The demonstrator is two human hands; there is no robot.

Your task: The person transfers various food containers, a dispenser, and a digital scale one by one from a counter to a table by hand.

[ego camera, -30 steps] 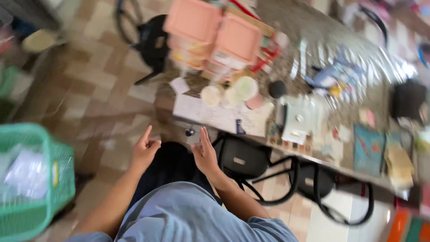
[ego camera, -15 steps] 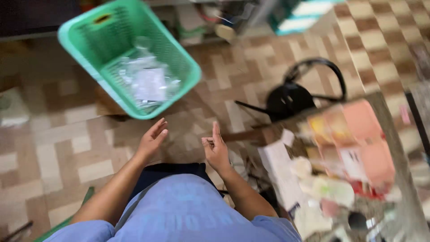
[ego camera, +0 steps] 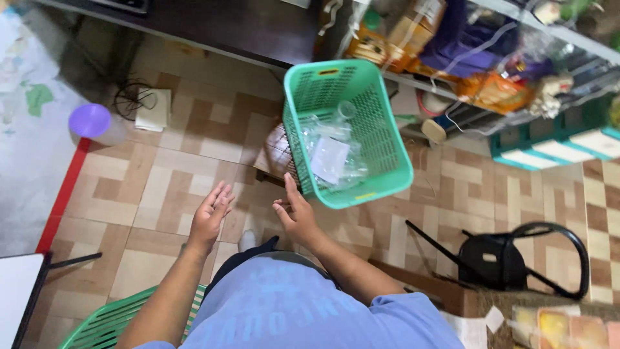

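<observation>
A green plastic basket (ego camera: 384, 139) stands on the tiled floor ahead of me, with clear plastic bags (ego camera: 332, 158) inside. My right hand (ego camera: 294, 213) is raised just short of the basket's near left corner, fingers loosely spread and holding nothing. To its left, my left hand (ego camera: 212, 216) hovers over the floor tiles, fingers together and extended, also with nothing in it. Both forearms reach out from my light blue shirt.
A black chair (ego camera: 504, 258) stands at the right. Shelves with packaged goods (ego camera: 491, 84) run along the back. A purple round lid (ego camera: 90, 119) and coiled cable (ego camera: 132, 97) lie at the left. A green chair (ego camera: 116, 320) is under me; a brown box (ego camera: 274, 152) sits behind the basket.
My view has swung left from the cluttered table toward the basket, which is now centred ahead. Both hands stay raised and holding nothing, the right now close to the basket's corner.
</observation>
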